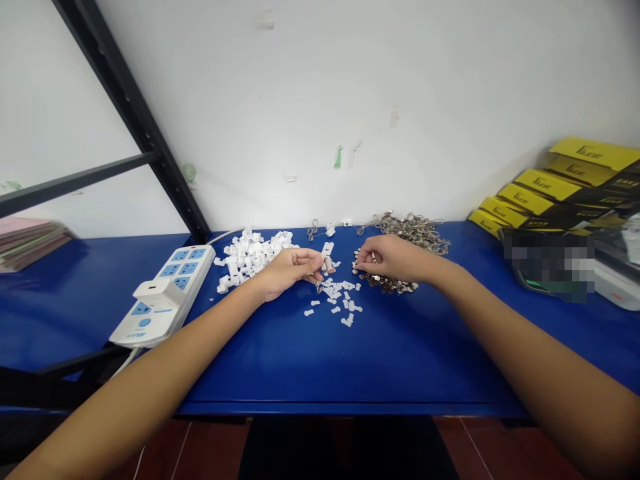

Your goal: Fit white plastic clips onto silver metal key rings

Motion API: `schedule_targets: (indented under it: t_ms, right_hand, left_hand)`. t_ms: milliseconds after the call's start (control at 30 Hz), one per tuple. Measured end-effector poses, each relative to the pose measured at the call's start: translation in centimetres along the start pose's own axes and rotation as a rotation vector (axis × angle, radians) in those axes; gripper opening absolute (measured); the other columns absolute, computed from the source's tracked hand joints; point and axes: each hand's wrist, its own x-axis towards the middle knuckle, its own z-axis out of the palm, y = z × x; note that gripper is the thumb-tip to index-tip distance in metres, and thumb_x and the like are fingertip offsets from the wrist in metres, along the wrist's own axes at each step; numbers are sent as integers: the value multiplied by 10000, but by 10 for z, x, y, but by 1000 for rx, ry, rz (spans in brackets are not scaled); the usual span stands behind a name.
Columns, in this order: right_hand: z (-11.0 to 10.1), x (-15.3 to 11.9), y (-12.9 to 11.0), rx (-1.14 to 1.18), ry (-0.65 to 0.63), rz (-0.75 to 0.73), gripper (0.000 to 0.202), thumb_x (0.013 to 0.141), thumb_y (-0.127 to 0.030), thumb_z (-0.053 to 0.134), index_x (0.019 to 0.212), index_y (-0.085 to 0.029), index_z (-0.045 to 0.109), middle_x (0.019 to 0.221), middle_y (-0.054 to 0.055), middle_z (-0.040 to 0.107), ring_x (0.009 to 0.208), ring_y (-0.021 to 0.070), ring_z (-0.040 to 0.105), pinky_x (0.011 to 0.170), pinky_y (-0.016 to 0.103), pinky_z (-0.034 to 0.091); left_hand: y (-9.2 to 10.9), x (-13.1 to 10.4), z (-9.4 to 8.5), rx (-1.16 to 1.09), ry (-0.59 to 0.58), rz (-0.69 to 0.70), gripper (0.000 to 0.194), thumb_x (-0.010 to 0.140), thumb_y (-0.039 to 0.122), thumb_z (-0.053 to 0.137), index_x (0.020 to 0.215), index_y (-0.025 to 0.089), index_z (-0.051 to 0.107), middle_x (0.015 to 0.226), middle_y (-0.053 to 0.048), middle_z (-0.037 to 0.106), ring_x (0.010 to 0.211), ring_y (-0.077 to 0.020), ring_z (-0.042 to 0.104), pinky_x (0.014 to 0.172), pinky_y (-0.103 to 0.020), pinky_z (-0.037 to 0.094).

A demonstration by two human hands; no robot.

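My left hand (293,270) is closed, with thumb and fingers pinching a small white plastic piece (328,249). A bit of metal, like a clasp or chain (319,287), shows under its fingertips. My right hand (385,257) has its fingers pinched together over a pile of small round shiny metal discs (395,285), like button cells. Whatever lies between those fingertips is too small to make out. Between the hands, several small white flat tabs (337,290) are scattered. Left of my left hand is a heap of white plastic parts (253,252).
A tangle of metal clasps and chains (413,230) lies behind my right hand. At left are a white power strip (183,280) and a black rack post (145,127). Yellow-and-black boxes (545,187) and a dark tray (535,267) stand right on the blue table (320,373).
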Motion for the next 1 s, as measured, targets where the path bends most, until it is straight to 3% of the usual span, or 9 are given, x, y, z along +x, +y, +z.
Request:
schedule_targets:
  t_ms: [133, 333, 467, 633, 800, 1000]
  right_hand:
    - [8, 3, -2, 4, 49, -41, 207, 901, -364, 613, 824, -198, 710, 827, 79, 721, 701, 199, 612, 645, 352, 433]
    - [20, 2, -31, 237, 354, -162, 235, 956, -421, 622, 907, -218, 731, 837, 50, 646, 707, 167, 546, 660, 322, 424]
    - [31, 0, -47, 271, 416, -241, 225, 984, -393, 609, 895, -226, 730, 814, 34, 607, 693, 154, 523, 664, 310, 423]
    - [33, -2, -50, 231, 512, -295, 193, 1001, -343, 594, 920, -218, 717, 830, 37, 599, 697, 154, 538, 673, 316, 437]
    - [36, -3, -52, 228, 555, -309, 175, 1014, -348, 583, 956, -243, 711, 867, 49, 624, 730, 172, 545, 669, 327, 439]
    - [41, -1, -48, 227, 485, -376, 180, 1016, -338, 586, 986, -236, 731, 903, 54, 630, 719, 159, 542, 644, 317, 436]
  left_hand:
    - [-2, 0, -1, 1, 1, 14, 391, 858, 518, 785, 1025, 166, 759, 1016, -118, 748, 829, -162, 667, 753, -295, 541]
    - [-2, 0, 1, -36, 8, 13, 393, 850, 509, 797, 1013, 156, 747, 1048, -117, 751, 840, -155, 671, 789, -304, 534]
    - [0, 0, 2, -79, 12, 14, 383, 838, 495, 814, 938, 133, 733, 925, -91, 741, 809, -150, 676, 786, -297, 526]
    - [2, -1, 4, -64, 25, 3, 388, 842, 494, 810, 945, 127, 740, 902, -85, 738, 804, -147, 676, 779, -287, 519]
    - [4, -2, 6, -46, 27, 5, 387, 829, 508, 814, 937, 143, 748, 901, -82, 745, 794, -154, 670, 776, -300, 519]
    - [3, -2, 5, -31, 18, 23, 338, 841, 490, 806, 869, 159, 745, 805, -54, 718, 779, -155, 662, 783, -303, 508]
